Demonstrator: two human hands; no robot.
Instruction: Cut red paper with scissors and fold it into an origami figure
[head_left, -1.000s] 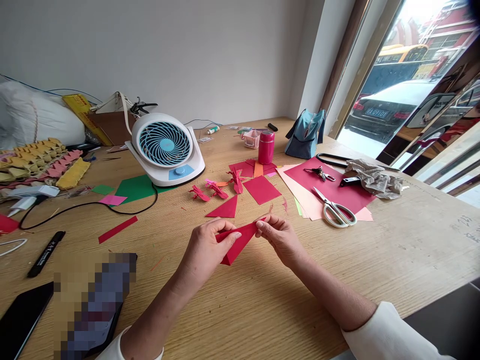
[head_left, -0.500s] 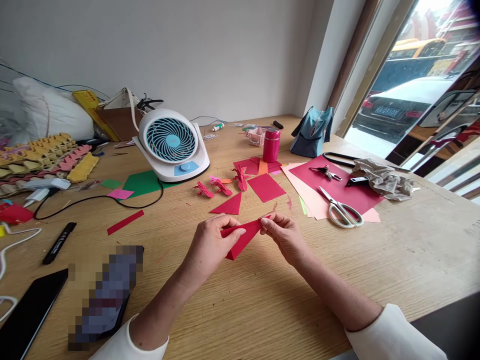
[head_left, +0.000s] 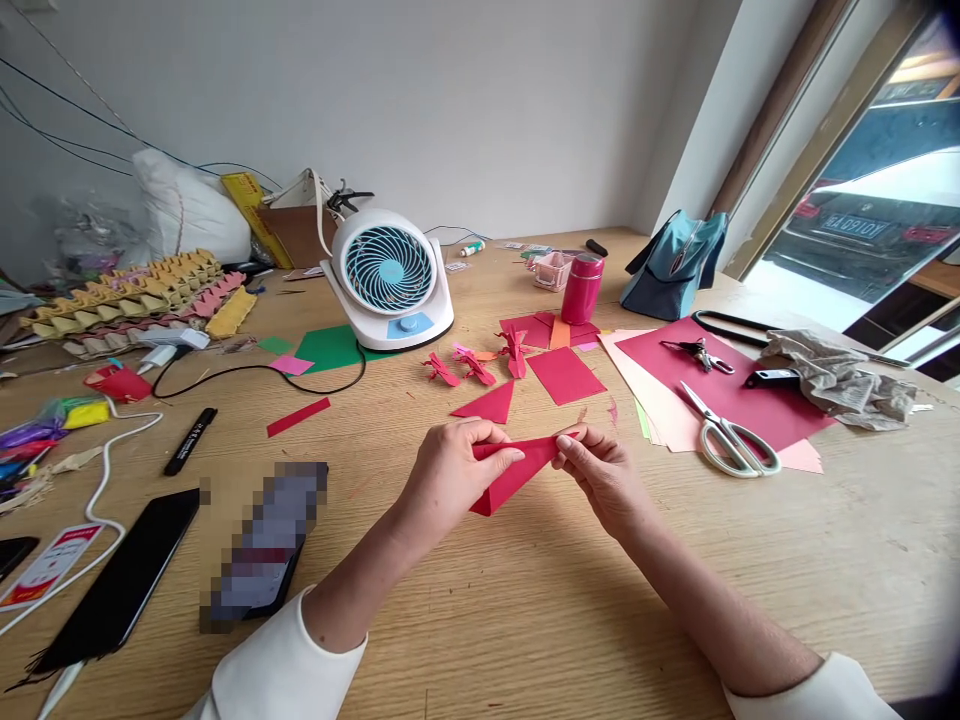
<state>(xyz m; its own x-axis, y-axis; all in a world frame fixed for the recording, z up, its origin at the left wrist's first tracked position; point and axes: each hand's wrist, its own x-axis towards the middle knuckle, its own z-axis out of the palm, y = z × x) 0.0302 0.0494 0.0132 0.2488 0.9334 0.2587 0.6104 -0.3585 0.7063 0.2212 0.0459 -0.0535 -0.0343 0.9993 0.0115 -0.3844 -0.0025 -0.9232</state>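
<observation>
A folded piece of red paper (head_left: 511,480) is held just above the wooden table, its lower part hanging to a point. My left hand (head_left: 454,465) pinches its left end between thumb and fingers. The right end is gripped by my right hand (head_left: 598,472), thumb on top. Beyond them lie a red paper triangle (head_left: 487,402) and a flat red paper square (head_left: 566,375). Small folded red paper figures (head_left: 477,364) stand behind the triangle. Parts of the held paper are hidden by my fingers.
To the right, white-handled scissors (head_left: 731,440) rest on red and pale sheets (head_left: 720,370), near keys (head_left: 701,355) and crumpled paper (head_left: 844,375). A fan (head_left: 390,280) and a pink bottle (head_left: 582,290) stand behind. On the left lie a marker (head_left: 190,441), a phone (head_left: 266,550) and a black tablet-like device (head_left: 124,575).
The camera view has turned left, so everything sits farther right in the picture. Both hands keep their pinch on the red paper, whose shape looks nearly the same.
</observation>
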